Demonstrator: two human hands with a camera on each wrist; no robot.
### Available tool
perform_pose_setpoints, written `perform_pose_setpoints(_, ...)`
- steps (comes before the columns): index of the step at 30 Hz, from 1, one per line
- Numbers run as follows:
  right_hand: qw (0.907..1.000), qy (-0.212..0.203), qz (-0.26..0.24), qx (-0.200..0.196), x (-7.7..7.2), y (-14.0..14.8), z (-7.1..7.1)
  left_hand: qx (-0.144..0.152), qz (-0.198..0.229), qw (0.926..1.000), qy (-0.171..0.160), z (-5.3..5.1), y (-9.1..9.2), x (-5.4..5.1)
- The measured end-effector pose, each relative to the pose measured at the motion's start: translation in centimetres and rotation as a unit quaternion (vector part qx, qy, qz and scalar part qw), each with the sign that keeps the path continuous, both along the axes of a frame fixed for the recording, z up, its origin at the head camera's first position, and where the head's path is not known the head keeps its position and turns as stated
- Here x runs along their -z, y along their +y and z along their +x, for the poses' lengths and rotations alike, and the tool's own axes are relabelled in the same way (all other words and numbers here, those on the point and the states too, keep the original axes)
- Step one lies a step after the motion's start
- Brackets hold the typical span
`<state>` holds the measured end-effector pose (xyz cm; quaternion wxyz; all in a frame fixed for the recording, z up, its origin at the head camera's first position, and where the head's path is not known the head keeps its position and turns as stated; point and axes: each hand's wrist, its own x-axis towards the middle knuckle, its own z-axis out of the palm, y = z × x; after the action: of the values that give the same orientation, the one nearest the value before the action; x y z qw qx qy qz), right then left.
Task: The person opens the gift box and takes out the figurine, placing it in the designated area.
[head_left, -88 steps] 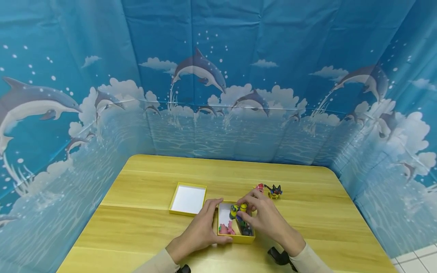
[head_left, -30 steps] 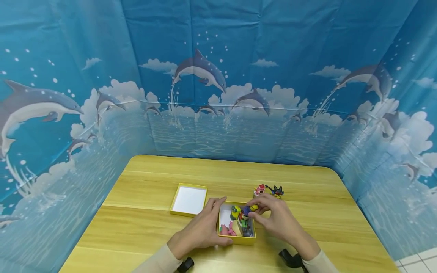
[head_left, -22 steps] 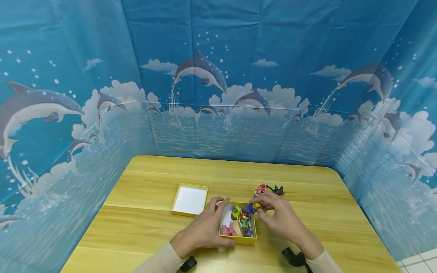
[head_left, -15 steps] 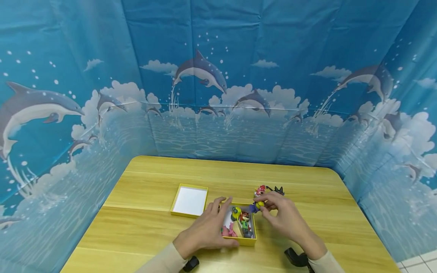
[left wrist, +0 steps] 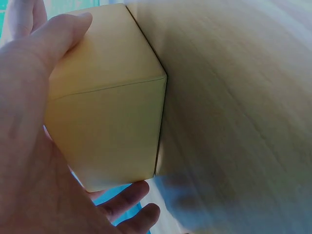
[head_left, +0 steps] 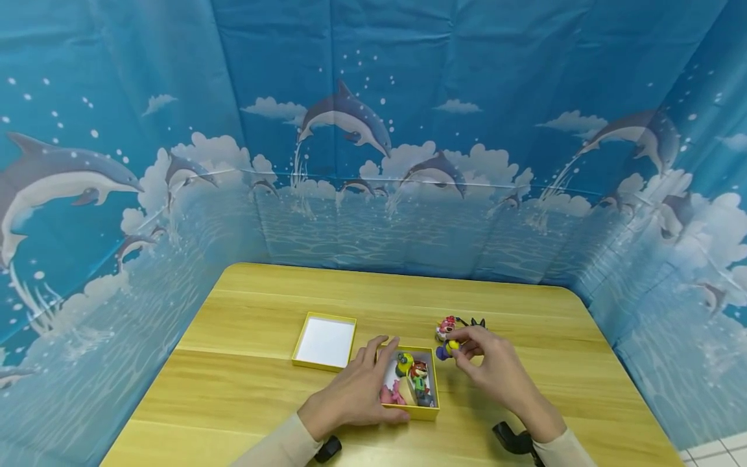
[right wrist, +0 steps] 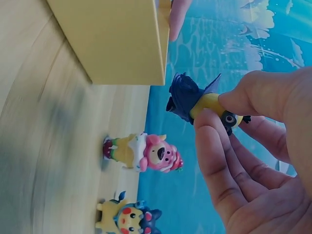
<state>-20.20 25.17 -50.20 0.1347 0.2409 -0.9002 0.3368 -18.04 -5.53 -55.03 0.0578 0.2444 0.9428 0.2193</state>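
Observation:
My right hand [head_left: 496, 366] pinches a yellow minion figurine [right wrist: 209, 103] with a goggled eye and a dark blue skirt-like bottom, between thumb and fingers. It is held up off the table, just right of a yellow box [head_left: 415, 413]. Spread around the box's left side is my left hand [head_left: 353, 392], with the thumb on the near wall and the fingers toward the far side. Inside the box lie another minion figurine [head_left: 404, 363], a fox figurine [head_left: 419, 370] in green and some pink figurines [head_left: 397, 393], partly hidden by the left hand.
A pink bear figurine [right wrist: 158, 153] and a yellow Pikachu-like figurine [right wrist: 127, 219] with a dark hood stand on the table behind the right hand. The white-lined box lid [head_left: 325, 340] lies left of the box. A dolphin-print curtain [head_left: 373, 227] borders the table.
My right hand has lifted the minion figurine out of the box and carried it right, past the rim. The left hand has stayed at the box, shifting slightly right.

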Motion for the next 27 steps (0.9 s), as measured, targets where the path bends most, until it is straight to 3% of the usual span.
perform_pose_setpoints(27, 0.998, -0.018, 0.028, 0.053, 2.2, 0.0, -2.0, 0.008, 0.013, 0.9999, -0.007, 0.1, 0.0, -0.2)
